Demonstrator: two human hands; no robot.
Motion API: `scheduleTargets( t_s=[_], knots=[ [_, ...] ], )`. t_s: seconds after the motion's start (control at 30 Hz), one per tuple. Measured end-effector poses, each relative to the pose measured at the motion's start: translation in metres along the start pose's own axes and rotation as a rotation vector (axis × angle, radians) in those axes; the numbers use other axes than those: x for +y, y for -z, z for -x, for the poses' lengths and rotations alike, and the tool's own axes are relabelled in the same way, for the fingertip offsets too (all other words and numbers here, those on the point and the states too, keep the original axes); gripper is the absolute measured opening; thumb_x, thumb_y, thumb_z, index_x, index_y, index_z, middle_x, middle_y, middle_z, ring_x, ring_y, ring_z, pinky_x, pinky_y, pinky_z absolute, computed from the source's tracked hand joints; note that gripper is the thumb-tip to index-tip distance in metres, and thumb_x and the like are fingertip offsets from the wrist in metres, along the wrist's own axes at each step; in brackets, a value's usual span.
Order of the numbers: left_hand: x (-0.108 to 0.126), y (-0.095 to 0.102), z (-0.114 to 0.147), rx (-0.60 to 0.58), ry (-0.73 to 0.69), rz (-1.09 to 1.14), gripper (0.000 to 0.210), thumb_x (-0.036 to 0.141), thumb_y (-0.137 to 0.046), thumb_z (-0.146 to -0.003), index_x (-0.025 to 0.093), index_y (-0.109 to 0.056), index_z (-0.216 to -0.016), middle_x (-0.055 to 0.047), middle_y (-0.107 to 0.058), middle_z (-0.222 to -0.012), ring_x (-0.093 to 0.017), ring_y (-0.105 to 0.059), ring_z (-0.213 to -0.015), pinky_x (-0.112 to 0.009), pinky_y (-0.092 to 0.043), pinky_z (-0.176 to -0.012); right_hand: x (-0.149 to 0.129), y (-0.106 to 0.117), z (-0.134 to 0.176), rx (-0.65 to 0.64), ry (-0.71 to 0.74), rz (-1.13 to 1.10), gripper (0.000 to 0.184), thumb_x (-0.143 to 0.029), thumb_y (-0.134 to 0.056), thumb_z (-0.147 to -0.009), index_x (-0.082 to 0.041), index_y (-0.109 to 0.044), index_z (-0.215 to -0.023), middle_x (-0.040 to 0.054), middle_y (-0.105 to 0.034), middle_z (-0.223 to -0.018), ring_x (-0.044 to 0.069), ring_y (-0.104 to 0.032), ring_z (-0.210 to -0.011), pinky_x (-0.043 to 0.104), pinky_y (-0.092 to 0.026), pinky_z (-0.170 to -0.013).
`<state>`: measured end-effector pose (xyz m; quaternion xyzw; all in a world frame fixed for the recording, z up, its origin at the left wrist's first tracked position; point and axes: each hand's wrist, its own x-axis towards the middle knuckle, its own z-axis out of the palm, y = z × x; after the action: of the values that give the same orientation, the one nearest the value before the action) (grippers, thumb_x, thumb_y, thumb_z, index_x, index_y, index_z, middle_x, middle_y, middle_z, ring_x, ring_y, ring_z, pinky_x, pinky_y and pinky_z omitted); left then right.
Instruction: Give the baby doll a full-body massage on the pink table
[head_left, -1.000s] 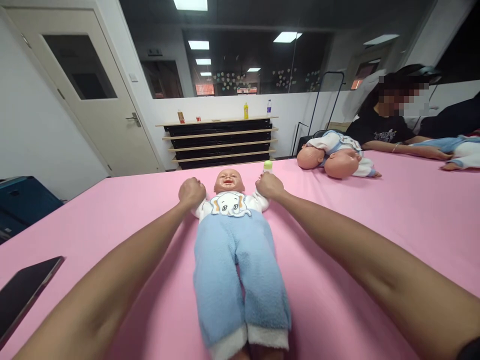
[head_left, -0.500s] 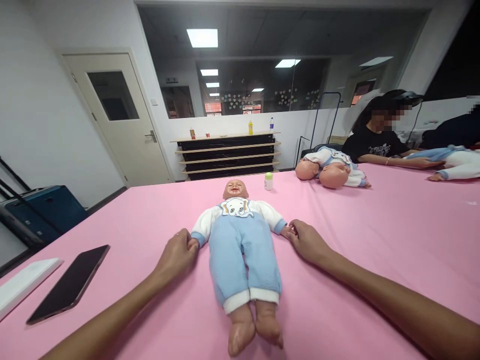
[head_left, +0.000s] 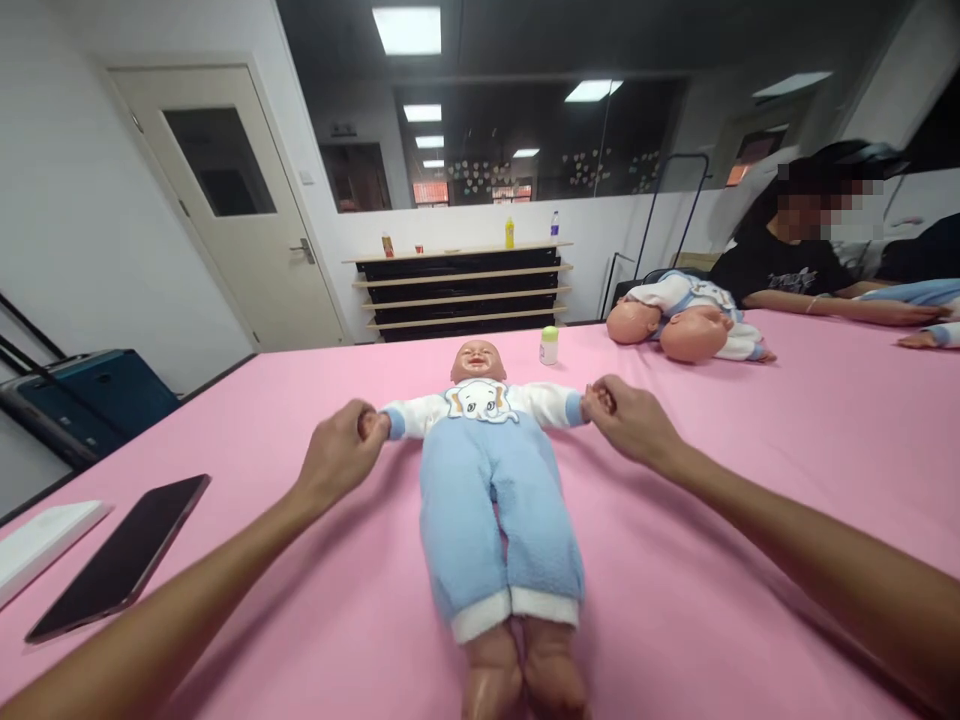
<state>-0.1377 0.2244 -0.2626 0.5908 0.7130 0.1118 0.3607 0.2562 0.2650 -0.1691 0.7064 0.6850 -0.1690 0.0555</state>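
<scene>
Head view: a doll (head_left: 491, 480) lies face-up on the pink counter (head_left: 787, 450), head toward 12 o'clock. The left hand (head_left: 337, 458) has its fingers closed around the doll's wrist at 9 o'clock; the right hand (head_left: 628, 420) pinches the other wrist at 3 o'clock, arms stretched sideways. A phone (head_left: 120, 555) lies at 8 o'clock, a small bottle (head_left: 549, 346) at 1 o'clock. The arm-stretch appears underway; moving on calls for an even grip on both wrists.
</scene>
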Motion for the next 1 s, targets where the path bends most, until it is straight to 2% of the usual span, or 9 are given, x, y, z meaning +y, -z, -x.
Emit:
scheduleTargets(
  t_s=[0.1,0.2,0.3,0.37,0.5,0.67,0.83,0.93,1.0],
  knots=[
    [0.001,-0.016,-0.069,0.039,-0.031,-0.089,0.029,0.042,-0.043,-0.084,0.017,-0.058,-0.085,-0.003,-0.062,-0.081,-0.011,-0.051,-0.068,-0.021,-0.032,-0.061,0.001,-0.017,-0.068,0.065,-0.011,0.058,0.026,-0.041,-0.044,-0.088,-0.017,-0.054,-0.087,0.0052,-0.062,-0.077,0.015,-0.051,-0.063,0.025,-0.03,-0.059],
    [0.006,-0.048,-0.146,0.009,-0.025,-0.224,0.029,0.039,-0.043,-0.083,0.014,-0.058,-0.078,-0.007,-0.061,-0.079,-0.014,-0.052,-0.068,-0.023,-0.031,-0.061,-0.003,-0.049,-0.142,0.057,-0.075,0.123,0.026,-0.035,-0.043,-0.086,-0.014,-0.056,-0.078,0.0101,-0.063,-0.081,0.016,-0.052,-0.068,0.026,-0.03,-0.06],
    [0.013,-0.091,-0.203,-0.126,0.024,-0.28,0.028,0.038,-0.05,-0.078,0.013,-0.061,-0.081,-0.012,-0.063,-0.087,-0.018,-0.056,-0.075,-0.024,-0.035,-0.064,-0.008,-0.091,-0.194,-0.145,-0.166,0.134,0.024,-0.033,-0.053,-0.08,-0.01,-0.06,-0.078,0.0133,-0.063,-0.082,0.017,-0.054,-0.07,0.026,-0.033,-0.06],
    [0.015,-0.123,-0.222,-0.226,0.051,-0.3,0.031,0.04,-0.057,-0.073,0.013,-0.063,-0.086,-0.014,-0.063,-0.092,-0.021,-0.058,-0.081,-0.025,-0.039,-0.067,-0.01,-0.12,-0.21,-0.27,-0.235,0.149,0.024,-0.031,-0.059,-0.076,-0.008,-0.062,-0.082,0.0145,-0.063,-0.084,0.019,-0.056,-0.073,0.025,-0.036,-0.062],
    [0.007,-0.176,-0.232,-0.353,0.105,-0.285,0.042,0.044,-0.065,-0.066,0.013,-0.064,-0.095,-0.016,-0.063,-0.093,-0.025,-0.059,-0.088,-0.028,-0.043,-0.072,-0.006,-0.168,-0.216,-0.392,-0.253,0.204,0.022,-0.024,-0.062,-0.075,-0.007,-0.063,-0.089,0.0154,-0.063,-0.087,0.022,-0.059,-0.084,0.026,-0.04,-0.068],
    [-0.005,-0.203,-0.236,-0.336,0.155,-0.214,0.039,0.04,-0.065,-0.066,0.013,-0.064,-0.094,-0.016,-0.063,-0.092,-0.027,-0.059,-0.087,-0.032,-0.044,-0.073,0.004,-0.192,-0.213,-0.354,-0.243,0.197,0.024,-0.027,-0.06,-0.08,-0.006,-0.063,-0.092,0.0173,-0.063,-0.086,0.025,-0.059,-0.089,0.027,-0.042,-0.07],
    [0.003,-0.197,-0.22,-0.217,0.211,-0.166,0.032,0.037,-0.061,-0.071,0.014,-0.062,-0.093,-0.016,-0.062,-0.096,-0.027,-0.059,-0.087,-0.034,-0.044,-0.076,-0.002,-0.181,-0.201,-0.372,-0.257,0.165,0.028,-0.032,-0.058,-0.082,-0.008,-0.063,-0.093,0.0178,-0.064,-0.088,0.024,-0.06,-0.087,0.027,-0.043,-0.07],
    [0.004,-0.173,-0.208,-0.062,0.192,-0.137,0.029,0.037,-0.05,-0.079,0.013,-0.061,-0.091,-0.016,-0.062,-0.095,-0.023,-0.058,-0.086,-0.032,-0.043,-0.076,-0.006,-0.159,-0.193,-0.375,-0.247,0.162,0.03,-0.037,-0.057,-0.081,-0.009,-0.063,-0.09,0.0172,-0.064,-0.089,0.022,-0.06,-0.081,0.028,-0.041,-0.068],
    [0.0,-0.147,-0.2,0.038,0.177,-0.129,0.03,0.038,-0.044,-0.083,0.013,-0.06,-0.088,-0.014,-0.062,-0.092,-0.02,-0.056,-0.084,-0.03,-0.042,-0.075,-0.006,-0.136,-0.186,-0.269,-0.212,0.138,0.033,-0.041,-0.053,-0.083,-0.01,-0.063,-0.088,0.0161,-0.064,-0.088,0.021,-0.058,-0.077,0.028,-0.039,-0.065]
  ],
)
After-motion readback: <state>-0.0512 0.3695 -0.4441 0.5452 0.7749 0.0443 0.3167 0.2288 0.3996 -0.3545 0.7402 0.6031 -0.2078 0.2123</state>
